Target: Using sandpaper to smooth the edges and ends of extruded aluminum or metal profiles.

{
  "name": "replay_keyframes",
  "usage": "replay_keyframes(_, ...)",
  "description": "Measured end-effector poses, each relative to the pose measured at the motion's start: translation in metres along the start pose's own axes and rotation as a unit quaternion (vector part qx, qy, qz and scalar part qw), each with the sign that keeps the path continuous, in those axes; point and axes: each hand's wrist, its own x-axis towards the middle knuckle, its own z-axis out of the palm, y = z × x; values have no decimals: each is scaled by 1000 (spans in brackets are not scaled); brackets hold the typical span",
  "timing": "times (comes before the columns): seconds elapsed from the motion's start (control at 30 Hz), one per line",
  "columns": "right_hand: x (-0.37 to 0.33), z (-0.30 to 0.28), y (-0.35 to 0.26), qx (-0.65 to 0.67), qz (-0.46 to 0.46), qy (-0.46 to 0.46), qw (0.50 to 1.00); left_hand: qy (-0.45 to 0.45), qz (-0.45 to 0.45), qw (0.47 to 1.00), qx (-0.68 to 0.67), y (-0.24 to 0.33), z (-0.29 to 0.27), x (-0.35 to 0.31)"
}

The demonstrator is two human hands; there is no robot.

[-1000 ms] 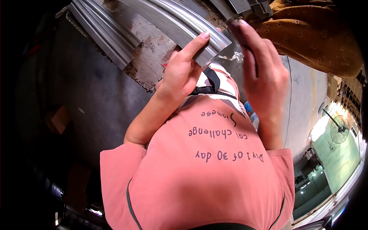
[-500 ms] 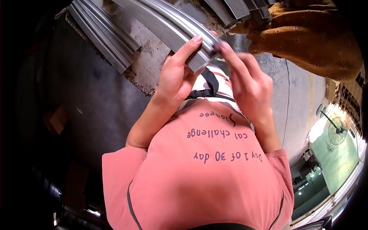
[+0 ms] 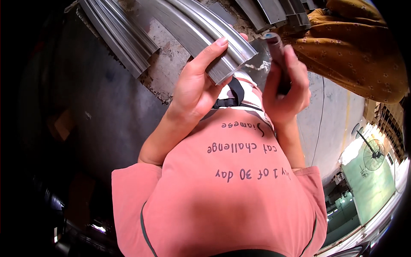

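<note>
A long, ribbed silver metal profile (image 3: 193, 26) slants from the far edge of the head view toward my body. My left hand (image 3: 198, 85) is wrapped round it close to its near end, thumb on top and fingertips showing at its far side. Just right of that cut end, my right hand (image 3: 287, 90) is closed round a dark brown rod-shaped tool (image 3: 276, 48). A bluish spot shows at the tool's upper end, which points up and away from the profile. Motion blurs the tool, so its exact kind is unclear.
More metal profiles (image 3: 122, 36) lie at the far left on a rough slab (image 3: 165, 64). Further metal pieces (image 3: 272, 12) lie at the far right, beside mustard-brown patterned cloth (image 3: 351, 47). A round fan (image 3: 373, 154) stands farther off to the right.
My right hand has drawn back to the right from the profile's end, with its tool now tipped up. My left hand keeps its hold, and the profile has hardly moved.
</note>
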Motion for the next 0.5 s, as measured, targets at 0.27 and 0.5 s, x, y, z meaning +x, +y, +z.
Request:
replay_keyframes(0.27, 5, 0, 4, -47, 31, -10, 998, 30, 10, 999, -15, 5, 11, 4)
replay_keyframes(0.5, 7, 13, 11, -6, -33, 74, 997, 23, -13, 1000, -15, 5, 16, 4)
